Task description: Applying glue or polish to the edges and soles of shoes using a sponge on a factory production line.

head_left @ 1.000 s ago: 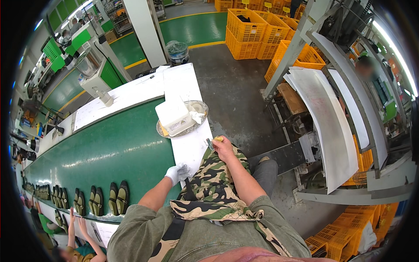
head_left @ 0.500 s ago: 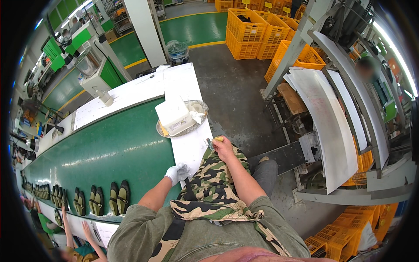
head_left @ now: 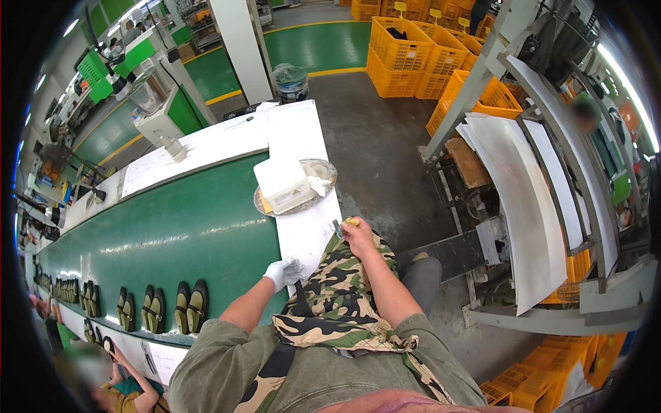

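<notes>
A small brush [head_left: 337,227] with a yellow handle is gripped in my right hand [head_left: 357,238], over the camouflage apron [head_left: 337,282]. Its grey head points left, above the edge of the white tabletop [head_left: 299,234]. My left hand [head_left: 281,274], in a white glove, rests at the near end of that tabletop beside the green belt. Its fingers lie loosely outstretched and nothing shows in them. Beyond both hands, a round tray [head_left: 323,194] bears a white box [head_left: 284,184], a pale bowl and crumpled white tissue [head_left: 319,184].
Pairs of dark shoes with olive insides [head_left: 191,307] line the near side of the green belt [head_left: 172,241]. At lower left a co-worker [head_left: 124,385] handles a shoe. Orange crates [head_left: 399,58] are stacked far right; a metal rack with pale sheets [head_left: 513,199] stands at right.
The picture has shifted slightly, while my hands keep nearly the same pose. At lower left the co-worker has leaned further into view, with a shoe now raised in their hands.
</notes>
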The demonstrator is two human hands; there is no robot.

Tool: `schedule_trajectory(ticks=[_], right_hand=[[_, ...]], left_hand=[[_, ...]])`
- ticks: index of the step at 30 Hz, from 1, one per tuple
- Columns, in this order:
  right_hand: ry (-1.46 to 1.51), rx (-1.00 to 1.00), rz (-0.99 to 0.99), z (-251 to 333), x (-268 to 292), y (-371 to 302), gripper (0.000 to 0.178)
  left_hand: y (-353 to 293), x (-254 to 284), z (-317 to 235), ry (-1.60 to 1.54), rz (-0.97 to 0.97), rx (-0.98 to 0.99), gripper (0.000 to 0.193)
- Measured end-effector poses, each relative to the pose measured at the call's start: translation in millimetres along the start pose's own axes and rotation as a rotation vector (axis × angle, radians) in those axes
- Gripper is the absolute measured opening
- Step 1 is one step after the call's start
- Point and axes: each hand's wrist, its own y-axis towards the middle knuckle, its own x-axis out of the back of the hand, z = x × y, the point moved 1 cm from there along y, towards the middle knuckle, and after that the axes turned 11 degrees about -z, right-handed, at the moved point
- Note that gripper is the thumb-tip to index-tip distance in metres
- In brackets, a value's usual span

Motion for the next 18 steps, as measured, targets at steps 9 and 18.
schedule_trajectory(ticks=[9, 18], right_hand=[[-0.01, -0.007, 0.001, 3, -3, -3, 0.015], [-0.017, 0.008, 0.013, 2, -2, -2, 0.014]], left_hand=[[-7, -3, -1, -0.035, -0.003, 0.005, 0.026], [0, 2, 0, -0.027, 0.014, 0.008, 0.03]])
